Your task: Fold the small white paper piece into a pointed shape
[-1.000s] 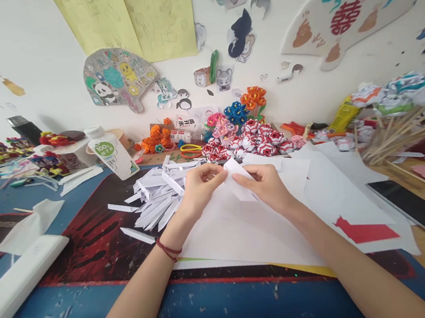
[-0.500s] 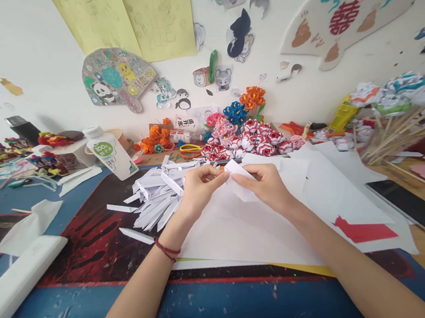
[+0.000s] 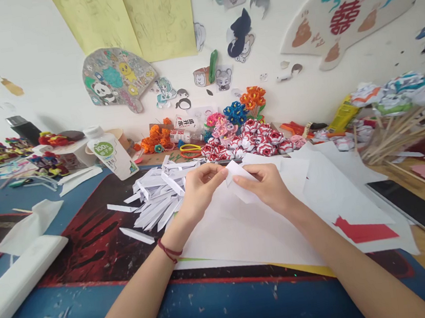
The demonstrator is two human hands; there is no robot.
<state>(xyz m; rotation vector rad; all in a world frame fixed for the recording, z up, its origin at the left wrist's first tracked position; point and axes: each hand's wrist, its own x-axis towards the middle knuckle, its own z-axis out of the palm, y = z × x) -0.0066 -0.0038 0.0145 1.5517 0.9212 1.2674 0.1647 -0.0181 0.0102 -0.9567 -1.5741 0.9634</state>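
Between my two hands, above the white paper sheets (image 3: 238, 238), is a small folded piece of white paper (image 3: 242, 191). My left hand (image 3: 205, 186) pinches its left edge between thumb and fingertips. With the thumb on its face and the fingers behind, my right hand (image 3: 265, 181) grips its right side. Just left of my left hand lies a heap of folded white paper strips (image 3: 156, 207). One loose strip (image 3: 136, 235) rests apart from the heap on the dark mat.
Red and white paper flowers (image 3: 259, 140) are piled against the wall behind my hands. A white bottle (image 3: 110, 153) stands at the back left. To the right are a black phone (image 3: 416, 211) and a red paper scrap (image 3: 364, 230). A white box-like object (image 3: 22, 283) lies at left.
The folded paper has turned slightly in my fingers, and my left fingertips have shifted a little along its edge. Everything else looks the same.
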